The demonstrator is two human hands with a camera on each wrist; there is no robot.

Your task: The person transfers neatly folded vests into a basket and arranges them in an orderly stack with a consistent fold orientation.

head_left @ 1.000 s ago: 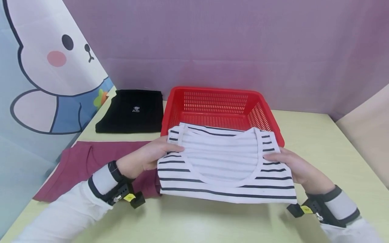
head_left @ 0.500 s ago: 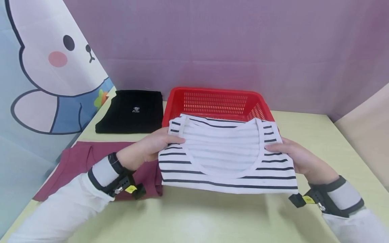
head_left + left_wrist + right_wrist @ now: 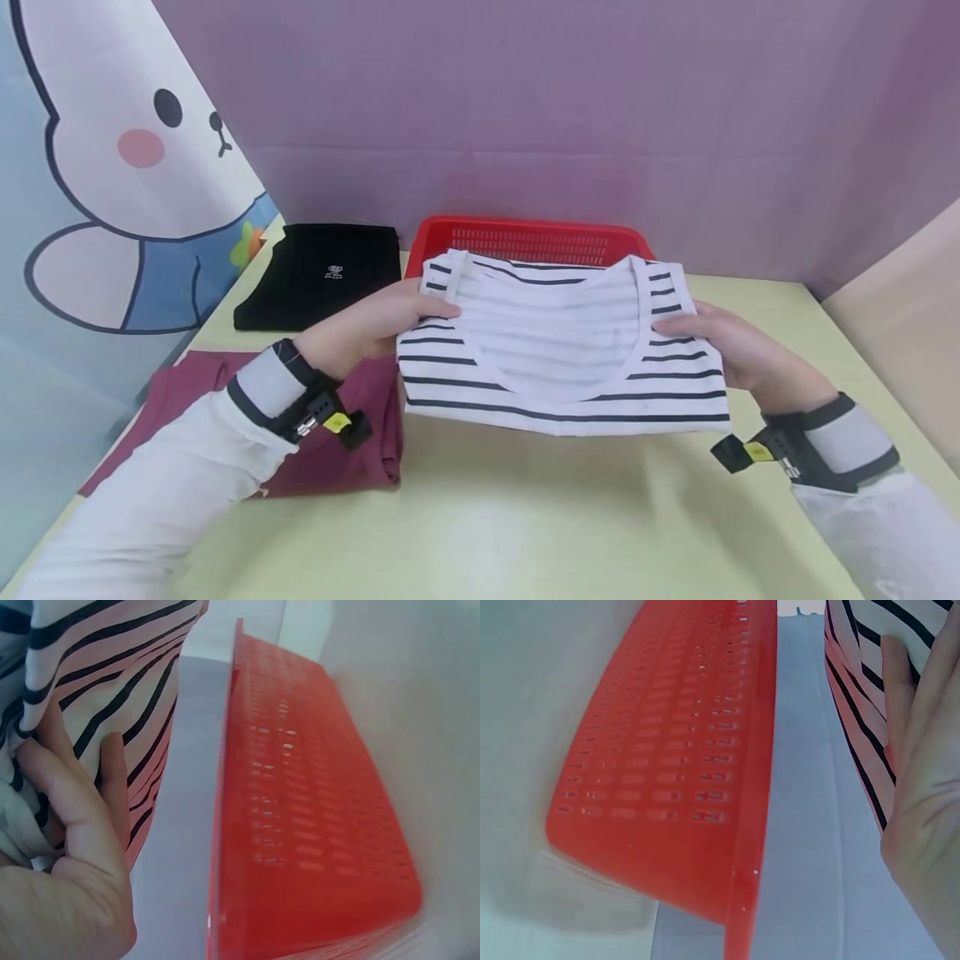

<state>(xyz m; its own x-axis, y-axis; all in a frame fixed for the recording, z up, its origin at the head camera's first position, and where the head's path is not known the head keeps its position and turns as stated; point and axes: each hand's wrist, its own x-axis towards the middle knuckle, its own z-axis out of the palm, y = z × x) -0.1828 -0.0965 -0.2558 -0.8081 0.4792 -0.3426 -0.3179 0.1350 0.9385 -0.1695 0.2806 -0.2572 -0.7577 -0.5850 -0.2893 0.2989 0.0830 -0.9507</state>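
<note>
A folded white shirt with black stripes (image 3: 555, 408) is held up between both hands, its wide neckline facing up. At its left edge the left hand (image 3: 382, 321) pinches the cloth, thumb on top and fingers underneath. The right hand (image 3: 735, 342) grips the opposite edge the same way. Behind and below the shirt stands a red plastic basket (image 3: 532, 225), with most of its inside hidden by the cloth. Both wrist views show the striped cloth (image 3: 112, 682) above the level of the basket's rim (image 3: 761, 750), apart from it.
A folded black garment (image 3: 330, 275) with a small white print lies left of the basket. In front of it, partly under the left forearm, is a maroon garment (image 3: 360, 442). The pale tabletop (image 3: 480, 517) meets a purple curtain at the back.
Both hands have carried the striped shirt forward and up, away from the body. It now covers more of the red basket. The black and maroon garments stay where they were.
</note>
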